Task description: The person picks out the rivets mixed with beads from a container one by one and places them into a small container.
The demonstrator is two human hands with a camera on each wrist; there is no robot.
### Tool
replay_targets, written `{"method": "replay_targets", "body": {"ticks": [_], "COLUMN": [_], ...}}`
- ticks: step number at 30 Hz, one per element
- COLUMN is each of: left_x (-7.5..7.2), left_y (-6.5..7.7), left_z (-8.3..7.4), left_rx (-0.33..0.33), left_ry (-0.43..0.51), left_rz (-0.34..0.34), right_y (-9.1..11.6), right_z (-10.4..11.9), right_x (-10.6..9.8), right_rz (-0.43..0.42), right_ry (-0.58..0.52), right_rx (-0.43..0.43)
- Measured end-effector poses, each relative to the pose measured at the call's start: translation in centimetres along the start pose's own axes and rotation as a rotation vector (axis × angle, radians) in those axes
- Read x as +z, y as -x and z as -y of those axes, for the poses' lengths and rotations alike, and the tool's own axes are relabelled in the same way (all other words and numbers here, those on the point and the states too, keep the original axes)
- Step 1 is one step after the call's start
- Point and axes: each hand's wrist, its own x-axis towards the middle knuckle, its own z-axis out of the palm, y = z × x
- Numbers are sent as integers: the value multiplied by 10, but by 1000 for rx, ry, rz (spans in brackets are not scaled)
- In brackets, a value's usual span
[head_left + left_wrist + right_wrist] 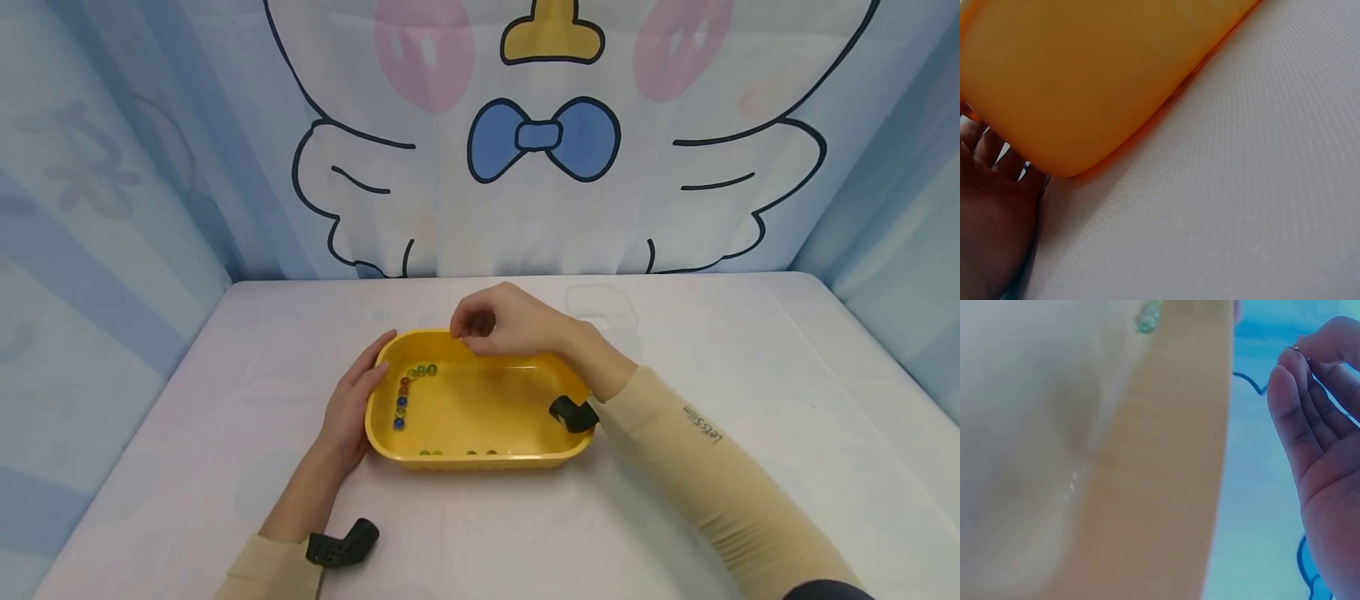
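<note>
A yellow tray [495, 408] stands on the table with several glass marbles in it. One curved line of blue, red-brown, yellow and green marbles [402, 402] runs along its left side. Other marbles [431, 453] show by the front wall, partly hidden by the rim. My left hand [351, 408] holds the tray's left end, thumb at the rim and fingers along the outer wall. Above the back rim, my right hand [504, 321] pinches a small shiny marble [1297, 349] between thumb and fingertip; the fingers cover most of it.
A pale cloth covers the table [750, 358]. Behind it hangs a curtain [540, 217] with a cartoon figure, and more curtain closes both sides. Black wrist cameras [343, 546] sit on both wrists; the right one is over the tray's right end.
</note>
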Motion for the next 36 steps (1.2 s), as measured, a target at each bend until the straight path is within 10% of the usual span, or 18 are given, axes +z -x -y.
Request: {"method": "replay_targets", "body": {"ticks": [36], "left_x": [0], "left_y": [1], "left_z": [-1], "left_rx": [7], "left_ry": [5], "left_rz": [6], "right_y": [88], "right_z": [-54], "right_x": [-65], "right_rz": [-357], "right_ry": [109], "right_rx": [258]}}
